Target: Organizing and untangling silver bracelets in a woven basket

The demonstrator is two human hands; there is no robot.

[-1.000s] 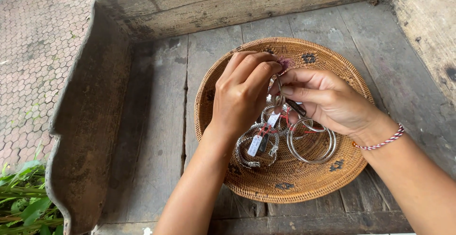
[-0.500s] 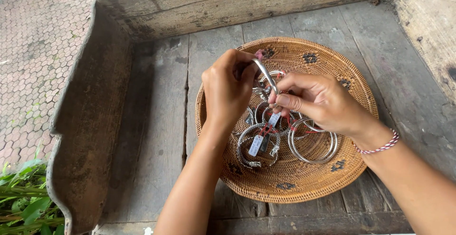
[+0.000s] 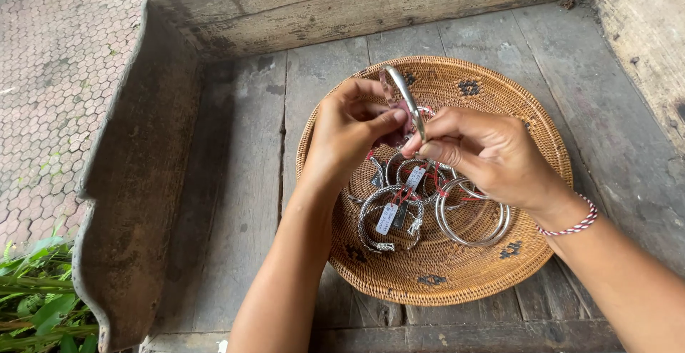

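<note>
Weathered wooden surface [image 3: 235, 182]: silver bangle [image 3: 405, 100], lifted clear of basket [image 3: 528, 118] since a second ago, now pinched by left hand [image 3: 349, 135] and right hand [image 3: 485, 153] fingers.

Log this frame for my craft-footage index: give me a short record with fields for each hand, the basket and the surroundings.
left hand: pinches a silver bangle from the left
right hand: fingers grip the same bangle; red-and-white wristband
basket: round, woven, holds more silver bangles with small tags on red thread
tray: weathered wood, raised sides, under the basket
surroundings: paving on the left, green leaves in the lower left corner
</note>
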